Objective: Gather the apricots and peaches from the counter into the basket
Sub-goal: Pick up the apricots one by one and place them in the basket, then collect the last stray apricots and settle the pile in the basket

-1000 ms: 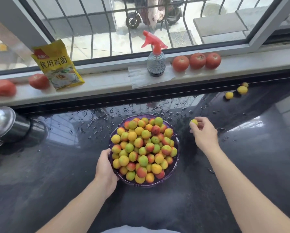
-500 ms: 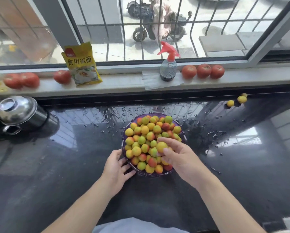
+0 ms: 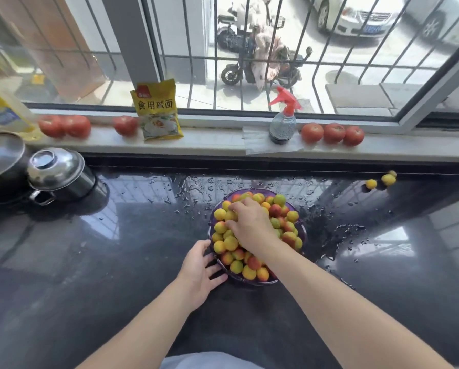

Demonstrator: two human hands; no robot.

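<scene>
A purple basket (image 3: 301, 230) heaped with apricots and peaches (image 3: 231, 243) sits mid-surface, steadied by the left hand (image 3: 200, 270), fingers spread against its near-left rim. The right hand (image 3: 251, 225) rests on the pile, fingers curled down among the fruit; whether it pinches one cannot be told. Three strays (image 3: 388, 179) lie far right on the wet black surface (image 3: 116, 262). Small, light and probably slick and bruisable, they suit a gentle fingertip hold around the middle. A yellow packet (image 3: 158, 114) on the sill reads "食用碱面".
</scene>
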